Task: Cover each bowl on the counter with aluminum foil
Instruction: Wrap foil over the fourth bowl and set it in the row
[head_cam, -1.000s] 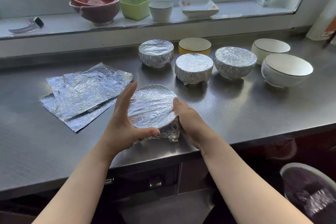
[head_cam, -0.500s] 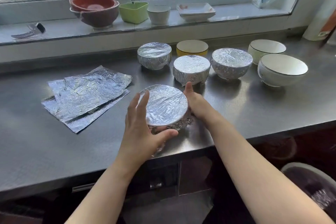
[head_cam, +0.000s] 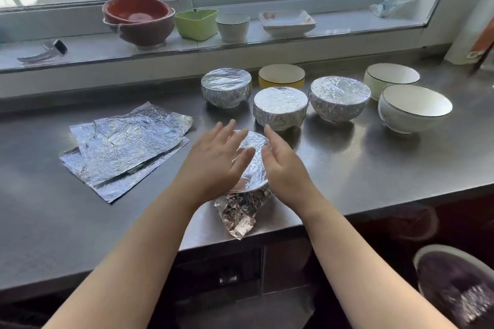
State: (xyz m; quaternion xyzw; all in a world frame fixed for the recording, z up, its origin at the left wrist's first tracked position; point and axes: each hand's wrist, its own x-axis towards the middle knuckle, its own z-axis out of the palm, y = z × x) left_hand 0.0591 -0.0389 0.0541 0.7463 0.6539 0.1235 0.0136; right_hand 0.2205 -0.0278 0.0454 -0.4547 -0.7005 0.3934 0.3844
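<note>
Hands: we see our left hand (head_cam: 216,157) and right hand (head_cam: 283,165) both open, fingers straight, over the foil top of the nearest bowl (head_cam: 254,168); whether they touch it we cannot tell.
Nearest bowl: on the counter (head_cam: 374,173) near its front edge, top smooth, a loose crumpled foil tail (head_cam: 238,216) sticking out toward us.
Risk: we judge that tail unsealed; a sideways press could slide the bowl off the edge or tear the thin sheet.
Spare foil sheets (head_cam: 125,147): stacked flat to the left, well apart from the bowl.
Middle row: three wrapped bowls (head_cam: 280,107) just behind.
Uncovered: yellow bowl (head_cam: 281,76) and two white bowls (head_cam: 414,107) to the right, not yet done.
Windowsill (head_cam: 88,48): other dishes, off the counter.
</note>
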